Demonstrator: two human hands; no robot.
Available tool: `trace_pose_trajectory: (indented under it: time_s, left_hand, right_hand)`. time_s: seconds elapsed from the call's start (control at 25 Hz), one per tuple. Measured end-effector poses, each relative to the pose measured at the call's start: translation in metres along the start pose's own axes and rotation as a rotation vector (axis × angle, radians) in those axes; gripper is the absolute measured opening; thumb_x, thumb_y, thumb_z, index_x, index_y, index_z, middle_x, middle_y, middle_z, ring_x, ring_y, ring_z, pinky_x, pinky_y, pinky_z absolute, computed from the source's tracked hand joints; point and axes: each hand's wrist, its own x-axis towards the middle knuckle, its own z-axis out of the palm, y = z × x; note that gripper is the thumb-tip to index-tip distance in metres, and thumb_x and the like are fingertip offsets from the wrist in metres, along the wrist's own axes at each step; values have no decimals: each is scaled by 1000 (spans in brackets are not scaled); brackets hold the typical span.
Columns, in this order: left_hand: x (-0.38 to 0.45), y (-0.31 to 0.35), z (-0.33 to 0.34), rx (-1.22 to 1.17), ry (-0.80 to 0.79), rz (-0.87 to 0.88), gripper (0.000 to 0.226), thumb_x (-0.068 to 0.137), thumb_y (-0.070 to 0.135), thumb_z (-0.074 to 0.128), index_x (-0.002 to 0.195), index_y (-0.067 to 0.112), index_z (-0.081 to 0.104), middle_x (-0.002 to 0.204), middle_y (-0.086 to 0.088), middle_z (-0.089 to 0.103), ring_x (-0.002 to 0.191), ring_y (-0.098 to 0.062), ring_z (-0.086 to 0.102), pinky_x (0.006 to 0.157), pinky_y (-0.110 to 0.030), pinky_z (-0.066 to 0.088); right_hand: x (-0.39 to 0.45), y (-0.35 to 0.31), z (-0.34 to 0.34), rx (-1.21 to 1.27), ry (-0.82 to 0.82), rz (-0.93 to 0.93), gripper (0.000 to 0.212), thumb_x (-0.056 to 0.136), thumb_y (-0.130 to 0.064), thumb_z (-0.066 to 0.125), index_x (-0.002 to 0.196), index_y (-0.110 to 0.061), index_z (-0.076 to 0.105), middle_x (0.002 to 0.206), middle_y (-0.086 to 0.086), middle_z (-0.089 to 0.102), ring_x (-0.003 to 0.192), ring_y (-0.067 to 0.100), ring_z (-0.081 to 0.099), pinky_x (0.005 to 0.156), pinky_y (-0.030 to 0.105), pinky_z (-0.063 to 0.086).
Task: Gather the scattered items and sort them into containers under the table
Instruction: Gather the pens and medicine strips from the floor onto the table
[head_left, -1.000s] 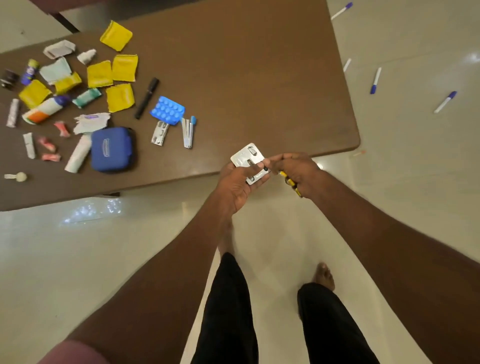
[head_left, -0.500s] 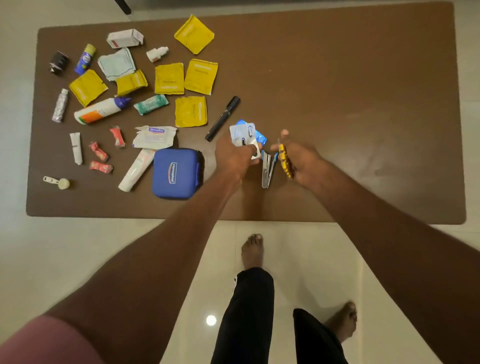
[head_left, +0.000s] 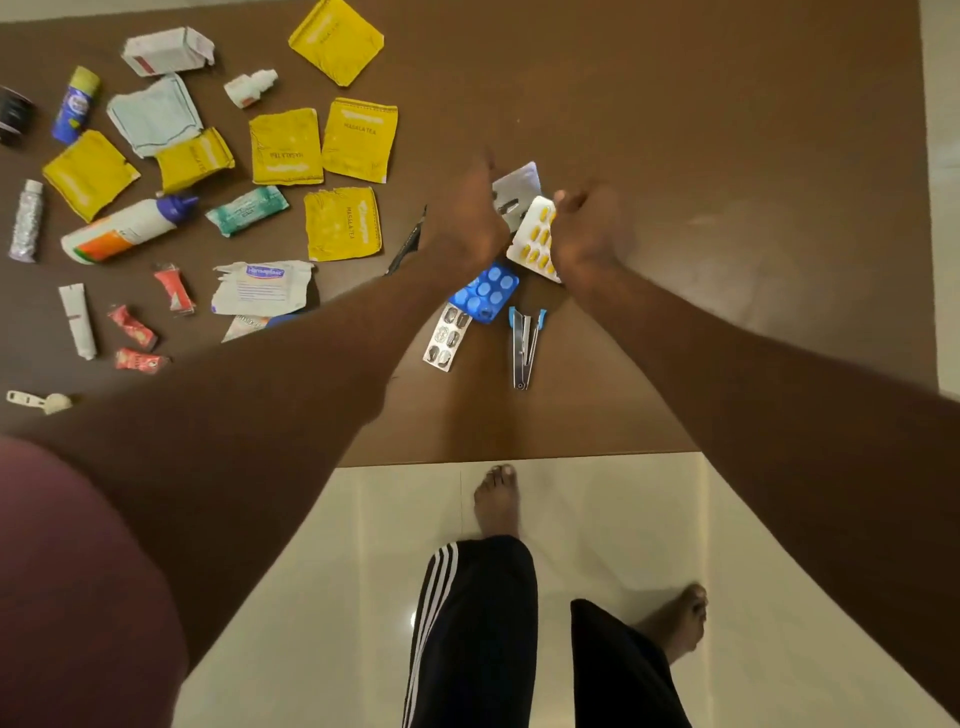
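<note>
Over the brown table (head_left: 727, 156) my left hand (head_left: 467, 218) holds a silver blister strip (head_left: 517, 188). My right hand (head_left: 587, 228) grips a blister strip of yellow pills (head_left: 535, 236) right beside it. Both hands are blurred. Just below them on the table lie a blue blister pack (head_left: 485, 292), another silver strip (head_left: 447, 338) and a stapler (head_left: 524, 345). A black marker (head_left: 408, 244) shows partly behind my left forearm. Several yellow tea sachets (head_left: 343, 223) lie to the left.
The table's left part holds a white bottle (head_left: 124, 228), a green wipe packet (head_left: 247, 210), a torn plaster packet (head_left: 262, 287), small red sachets (head_left: 132, 325), tubes, a spray can (head_left: 75, 104) and a white carton (head_left: 166, 49). My bare feet (head_left: 496, 501) stand on cream floor tiles.
My view moved closer over the table. Both hands reached further over it, above the blue blister pack. The yellow pill strip in my right hand turned face up. My left forearm now hides the blue pouch.
</note>
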Motion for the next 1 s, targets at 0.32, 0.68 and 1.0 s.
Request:
trace_pose_trajectory:
  time_s: [0.32, 0.68, 1.0]
  left_hand:
    - [-35, 22, 0, 592, 153, 157, 58, 87, 22, 68, 140, 14, 46, 148, -12, 44, 132, -32, 45, 97, -40, 43]
    - [-151, 120, 59, 573, 201, 462, 53, 100, 37, 36, 147, 14, 44, 155, -11, 41, 144, -31, 38, 112, -45, 35]
    - [-288, 265, 183, 422, -66, 650, 39, 101, 32, 32, 119, 19, 64, 126, -3, 62, 128, -28, 51, 102, -47, 43]
  right_hand:
    - [-27, 19, -22, -250, 197, -183, 36, 101, -44, 50, 125, -19, 60, 132, 5, 57, 127, 29, 50, 98, 43, 40]
    - [-98, 120, -129, -312, 332, -397, 54, 87, -29, 48, 140, -18, 51, 144, 8, 52, 127, 27, 52, 96, 47, 41]
    - [-153, 327, -260, -183, 368, -73, 53, 90, -25, 51, 142, -22, 49, 143, 2, 49, 130, 23, 48, 102, 44, 38]
